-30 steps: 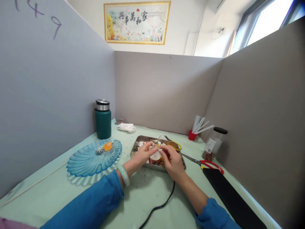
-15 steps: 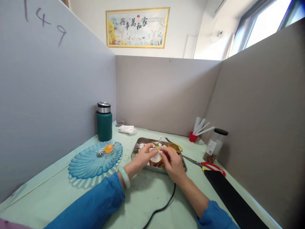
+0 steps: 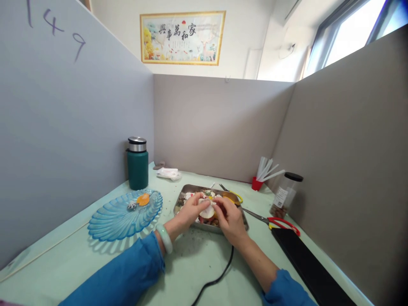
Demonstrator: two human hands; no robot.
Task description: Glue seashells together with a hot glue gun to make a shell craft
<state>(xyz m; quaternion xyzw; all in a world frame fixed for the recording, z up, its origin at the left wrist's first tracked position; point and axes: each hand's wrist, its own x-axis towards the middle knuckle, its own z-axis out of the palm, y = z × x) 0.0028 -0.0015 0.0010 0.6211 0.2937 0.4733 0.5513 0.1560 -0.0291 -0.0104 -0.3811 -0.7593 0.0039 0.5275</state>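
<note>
While both hands, left hand [image 3: 192, 209] and right hand [image 3: 230, 216], pinch a whitish piece [image 3: 206, 211] at center, scissors [image 3: 282, 224] flank tray [image 3: 208, 227] lower right.

Tabletop [image 3: 188, 272] open front center, between blue plate [image 3: 111, 219] and black cord [image 3: 219, 278]; cord lies flat, low obstacle. Free strip between plate and metal tray [image 3: 210, 228]. Behind tray, clear up to back panel [image 3: 219, 127], except white packet [image 3: 168, 173] toward left. Left side: plate, green bottle [image 3: 137, 170] upright behind it. Right side: red-handled scissors [image 3: 283, 224], black slab [image 3: 309, 267], tilted jar [image 3: 286, 195] near right panel [image 3: 344, 148]. Tray reachable from above only around both hands.
</note>
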